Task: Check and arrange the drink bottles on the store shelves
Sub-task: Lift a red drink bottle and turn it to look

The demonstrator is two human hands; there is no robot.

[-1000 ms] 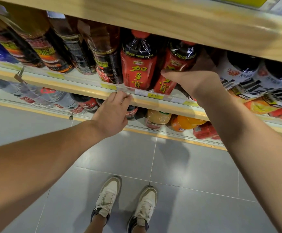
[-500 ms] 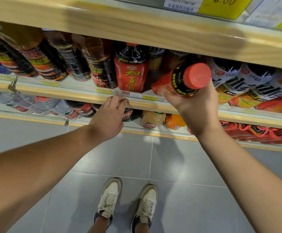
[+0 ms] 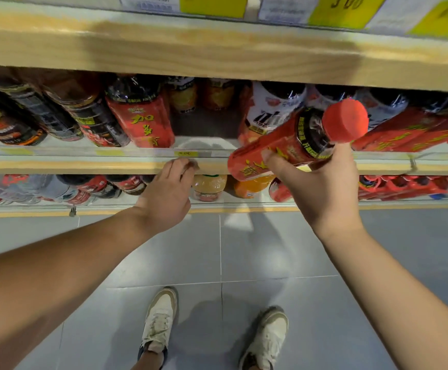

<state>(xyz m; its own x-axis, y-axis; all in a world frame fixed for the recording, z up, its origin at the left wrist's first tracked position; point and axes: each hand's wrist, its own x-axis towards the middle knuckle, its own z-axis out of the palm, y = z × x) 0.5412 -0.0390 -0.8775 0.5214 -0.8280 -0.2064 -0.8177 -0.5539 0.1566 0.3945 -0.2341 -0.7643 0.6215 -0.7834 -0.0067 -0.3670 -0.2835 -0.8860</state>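
My right hand (image 3: 321, 193) grips a red-labelled drink bottle (image 3: 292, 140) with a red cap, held tilted in front of the middle shelf (image 3: 84, 164), cap pointing up and right. My left hand (image 3: 168, 193) rests with its fingertips on that shelf's front edge, holding nothing. A matching red-labelled bottle (image 3: 142, 121) stands on the shelf, with an empty gap just right of it. Dark bottles (image 3: 57, 113) fill the shelf's left side, and white-labelled dark bottles (image 3: 273, 108) stand on the right behind the held one.
A wooden upper shelf (image 3: 217, 52) with yellow price tags hangs overhead. The lower shelf holds orange juice bottles (image 3: 209, 186) and red packs (image 3: 404, 185). Grey tiled floor and my two white shoes (image 3: 158, 327) lie below.
My right hand has pulled the red bottle out of the shelf and toward me, leaving a gap. The left hand stays on the shelf edge.
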